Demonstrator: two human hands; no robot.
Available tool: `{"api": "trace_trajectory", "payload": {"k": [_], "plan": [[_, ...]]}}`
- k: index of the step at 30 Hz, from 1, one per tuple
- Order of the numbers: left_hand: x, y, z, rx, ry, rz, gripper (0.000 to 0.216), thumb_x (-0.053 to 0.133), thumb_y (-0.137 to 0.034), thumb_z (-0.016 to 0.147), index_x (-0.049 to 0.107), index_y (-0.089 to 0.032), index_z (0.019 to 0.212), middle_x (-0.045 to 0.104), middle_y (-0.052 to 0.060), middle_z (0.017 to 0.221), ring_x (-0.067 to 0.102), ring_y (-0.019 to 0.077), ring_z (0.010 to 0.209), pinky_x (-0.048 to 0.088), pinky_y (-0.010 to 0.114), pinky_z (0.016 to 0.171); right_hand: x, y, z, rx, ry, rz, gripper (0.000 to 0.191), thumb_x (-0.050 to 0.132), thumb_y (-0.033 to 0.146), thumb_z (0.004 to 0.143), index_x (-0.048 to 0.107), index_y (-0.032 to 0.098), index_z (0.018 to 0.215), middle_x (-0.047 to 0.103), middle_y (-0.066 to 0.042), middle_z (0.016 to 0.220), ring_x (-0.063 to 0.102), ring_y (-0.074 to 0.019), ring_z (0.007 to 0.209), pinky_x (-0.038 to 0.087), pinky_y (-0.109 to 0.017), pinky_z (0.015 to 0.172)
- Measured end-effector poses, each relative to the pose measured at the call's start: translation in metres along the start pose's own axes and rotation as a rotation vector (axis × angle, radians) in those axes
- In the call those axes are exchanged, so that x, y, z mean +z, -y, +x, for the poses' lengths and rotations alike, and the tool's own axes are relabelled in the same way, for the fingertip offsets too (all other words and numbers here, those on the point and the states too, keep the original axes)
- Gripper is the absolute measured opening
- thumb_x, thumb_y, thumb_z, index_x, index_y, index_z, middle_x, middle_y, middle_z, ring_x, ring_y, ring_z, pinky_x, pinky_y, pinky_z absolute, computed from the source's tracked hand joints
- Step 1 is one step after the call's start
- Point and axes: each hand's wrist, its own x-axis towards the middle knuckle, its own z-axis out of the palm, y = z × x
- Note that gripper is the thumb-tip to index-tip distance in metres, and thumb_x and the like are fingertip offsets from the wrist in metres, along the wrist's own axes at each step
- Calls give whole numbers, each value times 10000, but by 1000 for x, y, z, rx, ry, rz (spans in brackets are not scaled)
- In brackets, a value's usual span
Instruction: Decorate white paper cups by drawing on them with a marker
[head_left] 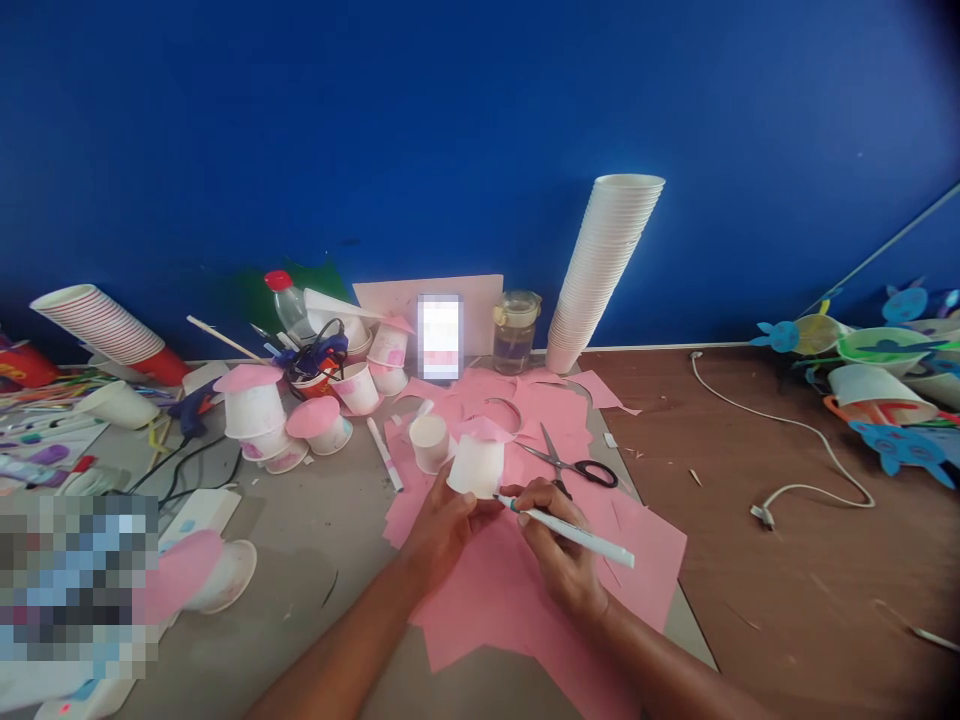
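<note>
My left hand is closed around an upturned white paper cup with a pink paper top, held just above the pink paper sheets. My right hand grips a white marker, its tip touching the cup's lower right side. Another small white cup stands upright just left of the held one. Black-handled scissors lie on the pink paper behind my right hand.
A tall leaning stack of white cups stands at the back by a glass jar and a phone. Several finished pink-topped cups sit at left with a glue gun. A white cable crosses the brown table.
</note>
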Motion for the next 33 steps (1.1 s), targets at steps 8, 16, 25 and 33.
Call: {"api": "trace_trajectory", "payload": {"k": [8,16,25,33], "plan": [[2,-1,1,7,0,-16,473,678,-317,833,535,-251,1278,698,71,1021,658,213,922,458,424,937,2,-15,-5,106,-130,72,65,548,251,870,589,222,829,506,10,698,465,-133,610,402,-261,548],[-1,0,1,-5,-29,-29,479,695,-304,816,542,-265,1269,687,45,968,664,209,894,472,421,917,1,-16,-5,129,-59,137,67,574,244,842,620,232,794,482,19,666,513,-156,669,476,-313,682],[1,0,2,-9,-33,-28,521,701,-318,809,517,-261,1293,700,58,978,673,215,902,474,425,925,1,-10,-3,131,-104,56,72,570,260,840,607,226,788,502,19,672,420,-129,563,361,-252,516],[0,0,2,-2,-23,-29,462,682,-300,821,545,-238,1258,699,58,944,668,207,884,481,409,903,0,-20,-8,126,-73,186,80,573,294,875,622,246,835,468,23,675,486,-157,658,471,-322,693]]}}
